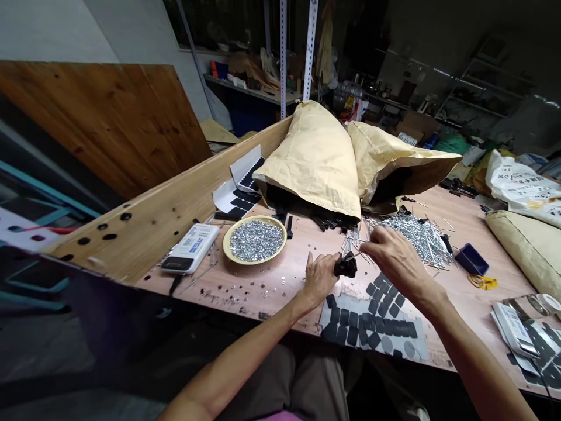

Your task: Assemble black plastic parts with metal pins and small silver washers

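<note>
My left hand (319, 279) is closed on a small black plastic part (346, 266), held just above the table. To its right, my right hand (397, 257) pinches a thin metal pin (356, 255) whose tip meets the black part; whether it sits inside a hole cannot be made out. Behind my right hand lies a heap of loose metal pins (416, 237). Below both hands, a grey backing sheet (326, 318) carries rows of black rounded pads (366, 321). A yellow bowl (227, 248) of small silvery metal pieces (256, 240) stands left of my left hand.
Two big paper sacks (318, 158) (394, 146) lie at the back, black parts spilling from the nearer one. A white digital scale (191, 248) is at left. A dark blue box (472, 259) and yellow bands (482, 282) lie right. A wooden board (175, 222) edges the table's left side.
</note>
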A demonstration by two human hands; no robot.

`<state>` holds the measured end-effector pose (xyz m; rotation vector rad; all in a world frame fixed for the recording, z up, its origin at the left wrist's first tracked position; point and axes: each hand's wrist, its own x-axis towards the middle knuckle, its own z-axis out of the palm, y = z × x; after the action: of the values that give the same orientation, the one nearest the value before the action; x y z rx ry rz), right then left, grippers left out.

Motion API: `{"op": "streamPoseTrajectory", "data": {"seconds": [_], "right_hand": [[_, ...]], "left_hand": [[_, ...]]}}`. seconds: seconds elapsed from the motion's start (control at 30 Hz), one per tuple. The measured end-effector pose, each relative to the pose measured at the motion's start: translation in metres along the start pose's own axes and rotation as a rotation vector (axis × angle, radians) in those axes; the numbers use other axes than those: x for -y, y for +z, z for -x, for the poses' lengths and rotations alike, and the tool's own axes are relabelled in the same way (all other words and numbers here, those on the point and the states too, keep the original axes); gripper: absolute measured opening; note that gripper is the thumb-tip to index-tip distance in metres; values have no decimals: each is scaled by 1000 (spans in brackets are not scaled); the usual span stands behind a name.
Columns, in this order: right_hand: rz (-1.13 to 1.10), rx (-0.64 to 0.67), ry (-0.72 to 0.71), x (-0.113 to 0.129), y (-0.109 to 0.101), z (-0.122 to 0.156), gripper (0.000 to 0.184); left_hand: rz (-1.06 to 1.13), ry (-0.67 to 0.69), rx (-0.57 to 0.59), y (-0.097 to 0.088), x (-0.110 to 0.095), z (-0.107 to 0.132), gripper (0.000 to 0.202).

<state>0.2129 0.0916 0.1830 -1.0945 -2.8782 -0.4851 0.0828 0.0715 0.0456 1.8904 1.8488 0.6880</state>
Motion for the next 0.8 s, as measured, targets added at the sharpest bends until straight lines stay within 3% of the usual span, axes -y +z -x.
{"op": "streamPoseTrajectory", "data": {"seconds": [0.23,0.4,0.47,0.53,0.6,0.63,0.7,0.8], "right_hand": [[-10,75,-32,12,9,-6,22],[-260,14,-35,6,12,-5,21],[-425,-77,66,-6,19,3,34],[-585,-136,300,-18,33,15,40],[-789,-63,558,-22,55,30,43],[-938,40,636,-20,68,36,48],[-1324,148,662,-6,96,43,59],[-1814,-1,681,25,129,35,69]], "left_hand": [[-18,55,-41,1,-4,-4,27],[26,67,-90,0,-3,-6,25],[114,24,-94,-2,-1,-9,27],[263,-97,-64,-5,2,-14,25],[470,-210,-20,-7,4,-18,18],[575,-226,1,-7,4,-20,16],[739,-173,62,-5,2,-21,21],[775,-30,148,4,-5,-19,42]]}}
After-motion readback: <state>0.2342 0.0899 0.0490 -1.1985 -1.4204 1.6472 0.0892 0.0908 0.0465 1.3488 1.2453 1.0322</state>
